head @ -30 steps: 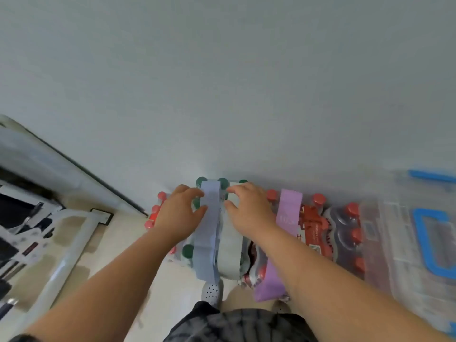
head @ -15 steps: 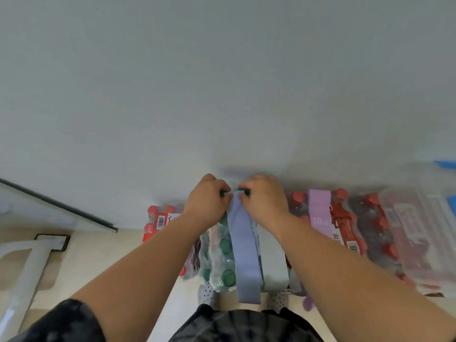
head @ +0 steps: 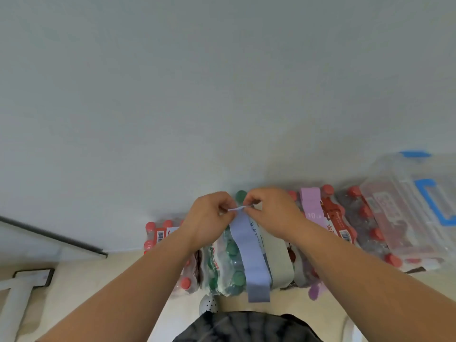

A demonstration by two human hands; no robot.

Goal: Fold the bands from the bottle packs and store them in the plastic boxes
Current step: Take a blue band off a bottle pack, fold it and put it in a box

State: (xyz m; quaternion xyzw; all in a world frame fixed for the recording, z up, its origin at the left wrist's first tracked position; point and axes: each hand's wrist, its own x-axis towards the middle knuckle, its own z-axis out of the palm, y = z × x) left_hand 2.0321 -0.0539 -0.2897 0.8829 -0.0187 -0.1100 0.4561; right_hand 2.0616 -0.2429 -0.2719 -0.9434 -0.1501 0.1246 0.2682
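My left hand (head: 209, 215) and right hand (head: 271, 213) cover the far end of the blue-grey band (head: 251, 257); only a thin edge shows between my fingertips, so I can't tell how much is folded there. My right wrist hides part of the grey-green band (head: 277, 257) just beside the grip. Print on the green-capped bottle pack (head: 227, 265) under my hands is too blurred to read. Right of the grip, the purple band (head: 312, 206) disappears behind my forearm. The plastic box (head: 407, 206) far right is cut off by the frame edge; its contents are unclear.
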